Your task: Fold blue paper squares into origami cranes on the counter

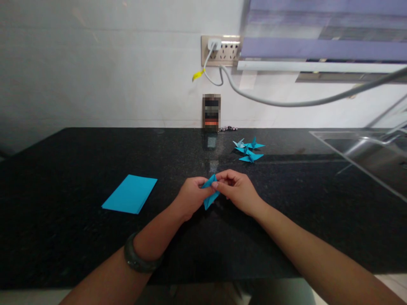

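Observation:
Between my two hands is a piece of blue folded paper (210,201), diamond-shaped and held just above the dark counter. My left hand (192,195) pinches its left side, the thumb lying across the paper's face. On the other side, my right hand (238,189) grips the upper right edge between thumb and fingers. Some fingertips are hidden behind the paper. Beyond my right hand stands a small group of folded paper cranes (251,157), most of them blue and one paler. A stack of blue paper sheets (129,195) lies to the left of my left hand.
The black speckled counter (79,169) runs back to a pale wall. A phone-like object (211,112), pixelated, leans there beside a beaded strand (229,128). A grey cable (286,103) hangs from the wall socket (220,51) across the upper right. At right is a metal sink (359,159).

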Available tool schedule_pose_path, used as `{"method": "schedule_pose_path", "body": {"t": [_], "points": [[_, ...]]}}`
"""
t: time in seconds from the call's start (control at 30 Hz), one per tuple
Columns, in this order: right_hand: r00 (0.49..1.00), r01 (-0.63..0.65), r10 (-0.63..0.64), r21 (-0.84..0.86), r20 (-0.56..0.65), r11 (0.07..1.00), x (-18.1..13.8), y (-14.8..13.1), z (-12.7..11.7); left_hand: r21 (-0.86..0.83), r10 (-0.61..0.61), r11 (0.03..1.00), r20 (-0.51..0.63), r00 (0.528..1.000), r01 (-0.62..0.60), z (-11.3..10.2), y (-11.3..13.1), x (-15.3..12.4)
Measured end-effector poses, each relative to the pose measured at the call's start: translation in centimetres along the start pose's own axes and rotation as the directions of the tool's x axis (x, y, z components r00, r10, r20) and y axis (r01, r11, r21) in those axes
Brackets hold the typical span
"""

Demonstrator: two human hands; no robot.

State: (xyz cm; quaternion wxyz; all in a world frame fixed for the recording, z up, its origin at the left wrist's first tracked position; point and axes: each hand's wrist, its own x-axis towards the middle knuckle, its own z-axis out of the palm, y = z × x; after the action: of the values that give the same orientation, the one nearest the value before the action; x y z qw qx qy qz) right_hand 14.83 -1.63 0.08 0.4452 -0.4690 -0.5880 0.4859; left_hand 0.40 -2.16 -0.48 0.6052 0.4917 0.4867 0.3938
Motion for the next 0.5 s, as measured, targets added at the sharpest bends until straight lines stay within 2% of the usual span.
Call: {"method": "schedule_pose_path", "body": {"t": [0.1, 0.27, 0.37, 0.5], "points": [[0.995, -0.056, 0.054, 0.02, 0.082, 0.998, -0.04, 0.06, -0.23, 0.023, -0.019, 1.0, 0.049, 0.999, 0.018, -0.06, -0.28, -0.01], [0.971, -0.155, 0.13, 0.116, 0.202, 0.981, 0.04, 0.31, -0.7, -0.088, -0.091, 0.99, 0.205, 0.975, 0.111, -0.21, -0.2, -0.04], [0.969, -0.175, 0.137, 0.177, 0.206, 0.969, 0.12, 0.45, -0.75, -0.141, -0.1, 0.98, 0.257, 0.961, 0.14, -0.32, 0.0, -0.08], [0.973, -0.184, 0.143, 0.238, 0.18, 0.954, 0.13, 0.63, -0.47, -0.136, -0.098, 0.981, 0.258, 0.961, 0.137, -0.37, 0.17, -0.13]]}}
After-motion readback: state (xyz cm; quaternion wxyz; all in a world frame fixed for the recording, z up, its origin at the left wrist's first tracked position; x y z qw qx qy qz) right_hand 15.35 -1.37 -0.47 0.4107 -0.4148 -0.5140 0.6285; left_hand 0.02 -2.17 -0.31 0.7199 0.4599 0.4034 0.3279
